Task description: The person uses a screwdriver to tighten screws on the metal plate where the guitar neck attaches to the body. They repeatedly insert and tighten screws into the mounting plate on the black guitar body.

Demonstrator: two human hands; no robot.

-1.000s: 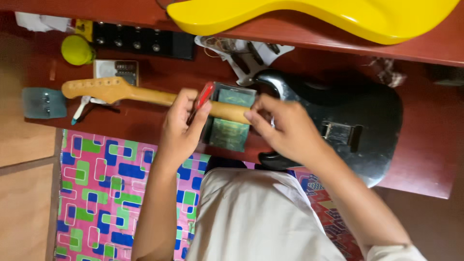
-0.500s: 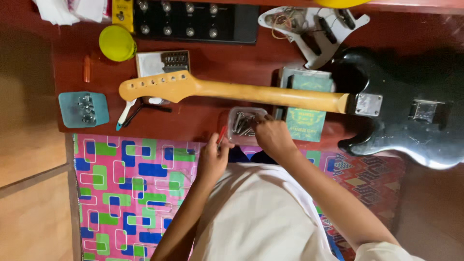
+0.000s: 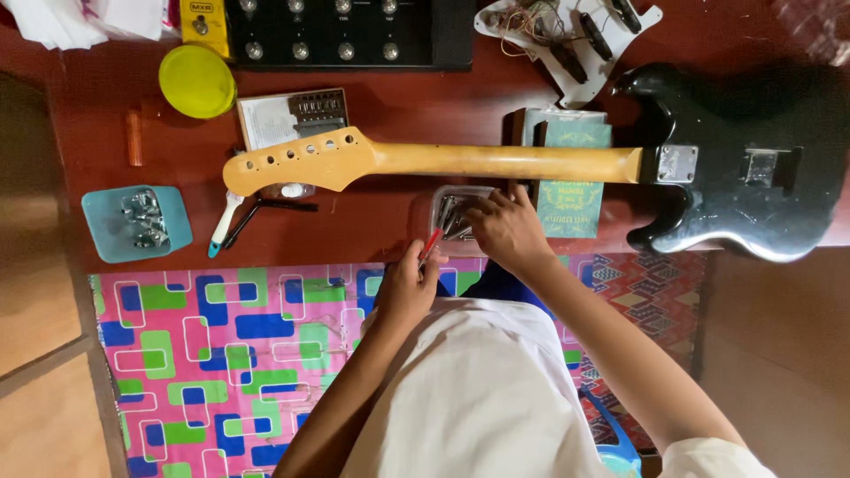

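Left hand sits at the near edge of the dark red wooden table, fingers pinched around a thin red-handled tool that points up toward a small clear plastic tray of metal parts. Right hand rests over the right side of that tray, fingers curled down into it; cannot tell whether they grip a part.

Tray lies just below the pale maple neck of a black electric guitar laid flat across the table, headstock to the left with empty tuner holes. A green booklet lies under the neck, just right of the tray.

Left of the headstock: a light blue square dish holding metal hardware, a round yellow lid, a white-handled brush. Far edge: a black pedal unit with knobs and a white pickguard with loose wiring. A pink, green and blue patterned mat covers the floor below the table.
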